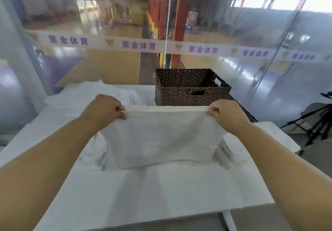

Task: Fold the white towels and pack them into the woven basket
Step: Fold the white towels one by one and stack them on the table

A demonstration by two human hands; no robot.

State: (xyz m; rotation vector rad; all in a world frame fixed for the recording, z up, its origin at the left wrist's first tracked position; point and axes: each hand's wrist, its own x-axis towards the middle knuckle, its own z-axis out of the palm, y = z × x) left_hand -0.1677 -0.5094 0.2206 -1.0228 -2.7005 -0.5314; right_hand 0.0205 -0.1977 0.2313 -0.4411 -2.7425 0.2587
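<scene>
A white towel (163,137) hangs doubled in front of me, its top edge stretched level. My left hand (104,110) pinches the top left corner and my right hand (226,114) pinches the top right corner. The towel's lower edge touches the white-covered table (161,191). Behind the towel stands the dark brown woven basket (190,88); what I can see of its inside holds nothing. A crumpled heap of white towels (100,94) lies at the back left of the table.
A glass wall with a printed white band runs just behind the table. A black tripod (312,123) stands on the floor to the right. The table's front edge lies close to me.
</scene>
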